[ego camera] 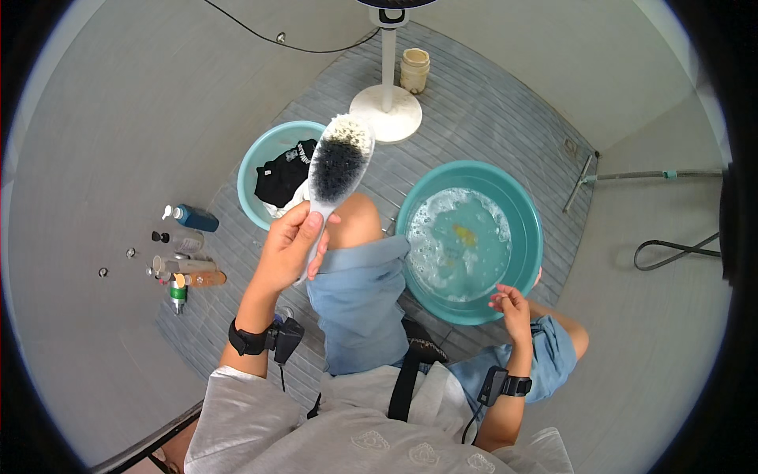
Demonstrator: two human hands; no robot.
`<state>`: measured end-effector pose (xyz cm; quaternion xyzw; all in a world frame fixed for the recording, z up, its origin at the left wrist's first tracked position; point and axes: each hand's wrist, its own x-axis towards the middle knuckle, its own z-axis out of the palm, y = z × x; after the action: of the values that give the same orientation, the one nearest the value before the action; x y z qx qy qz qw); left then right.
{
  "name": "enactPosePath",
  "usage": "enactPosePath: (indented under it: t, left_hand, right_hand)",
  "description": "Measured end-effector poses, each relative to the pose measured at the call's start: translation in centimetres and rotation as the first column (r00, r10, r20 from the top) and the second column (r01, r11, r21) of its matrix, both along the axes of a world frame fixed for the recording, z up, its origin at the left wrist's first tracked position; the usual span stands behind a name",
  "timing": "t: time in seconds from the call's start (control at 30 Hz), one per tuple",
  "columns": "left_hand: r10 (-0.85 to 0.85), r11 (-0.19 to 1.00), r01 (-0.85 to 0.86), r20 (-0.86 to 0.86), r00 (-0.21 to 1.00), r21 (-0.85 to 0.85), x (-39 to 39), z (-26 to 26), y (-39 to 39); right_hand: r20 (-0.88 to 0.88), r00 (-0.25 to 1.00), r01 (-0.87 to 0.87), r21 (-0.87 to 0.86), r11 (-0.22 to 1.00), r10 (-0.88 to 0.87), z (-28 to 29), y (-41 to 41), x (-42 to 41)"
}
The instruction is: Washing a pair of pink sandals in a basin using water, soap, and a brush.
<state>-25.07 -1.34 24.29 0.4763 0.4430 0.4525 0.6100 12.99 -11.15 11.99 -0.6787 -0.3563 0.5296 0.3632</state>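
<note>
My left hand (pixel 296 243) grips the handle of a scrubbing brush (pixel 340 160), held up with its bristles in view, dark in the middle and pale at the tip. My right hand (pixel 510 305) holds nothing; its fingers are loosely curled over the near rim of a large teal basin (pixel 528 237). Sudsy water (pixel 459 266) fills the lower part of that basin, with a small yellow-green thing (pixel 465 234) in it. Behind the brush, a lighter teal basin (pixel 251 154) holds black clothing (pixel 281 178) and white cloth (pixel 293 201).
Several bottles, among them a blue pump bottle (pixel 198 218) and an orange one (pixel 207 278), are at the left wall. A white stand (pixel 388 112) and a cream plastic jar (pixel 415 71) are beyond the basins. A floor squeegee (pixel 578 183) is at the right.
</note>
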Motion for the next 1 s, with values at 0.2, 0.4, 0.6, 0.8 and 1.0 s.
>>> enactPosePath:
  t: [0.2, 0.4, 0.6, 0.8, 1.0]
  left_hand:
    - [-0.025, 0.996, 0.028, -0.038, 0.999, 0.085, 1.7, 1.5, -0.9]
    - [-0.066, 0.985, 0.082, -0.104, 0.992, 0.152, 3.1, 2.0, -2.1]
    - [-0.158, 0.987, 0.156, 0.117, 0.980, 0.029, 5.0, 2.1, -3.4]
    - [-0.300, 0.921, 0.303, 0.050, 0.953, -0.244, 8.4, -0.3, -2.6]
    - [-0.214, 0.960, 0.281, -0.653, 0.726, -0.002, 15.8, -15.5, -2.7]
  right_hand:
    - [-0.035, 0.999, -0.026, -0.038, 0.999, 0.025, -0.5, -1.2, 0.3]
    - [-0.041, 0.999, -0.020, -0.042, 0.999, 0.018, -0.2, -1.1, -0.1]
    - [-0.031, 0.998, -0.061, -0.024, 0.998, 0.060, -0.4, -1.0, -0.3]
    - [0.002, 0.999, -0.033, -0.014, 0.999, 0.033, -1.2, -1.7, 1.1]
    - [0.011, 0.999, 0.038, 0.054, 0.998, -0.039, -0.4, -2.0, 2.2]
